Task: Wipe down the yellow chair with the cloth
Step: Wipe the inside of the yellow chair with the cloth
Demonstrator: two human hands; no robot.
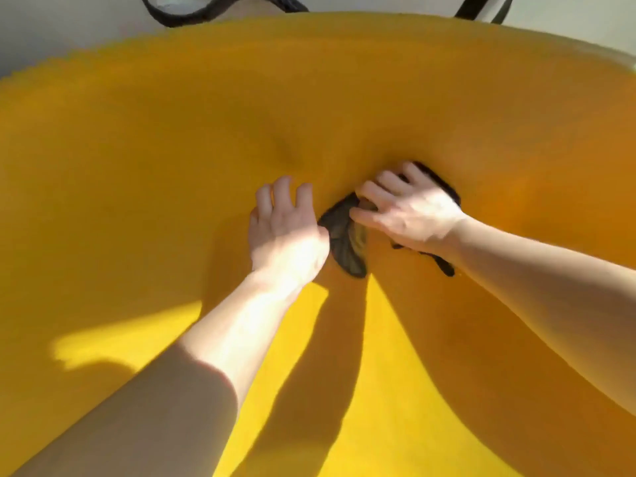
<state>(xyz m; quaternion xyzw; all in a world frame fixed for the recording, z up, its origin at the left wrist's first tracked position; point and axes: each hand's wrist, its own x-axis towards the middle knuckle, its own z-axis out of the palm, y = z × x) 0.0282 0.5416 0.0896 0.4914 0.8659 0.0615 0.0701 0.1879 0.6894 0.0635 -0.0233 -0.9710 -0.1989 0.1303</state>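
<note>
The yellow chair fills almost the whole view, its fabric curving up toward the far rim. A dark cloth lies bunched at the middle of the seat. My right hand presses down on the cloth with fingers spread, and dark edges of the cloth show beyond the fingertips and under the wrist. My left hand lies flat on the yellow fabric just left of the cloth, fingers apart, its thumb side touching the cloth's edge.
Sunlight patches and arm shadows fall across the near part of the seat. Beyond the chair's far rim are a pale wall, a dark curved strap at the top left and dark bars at the top right.
</note>
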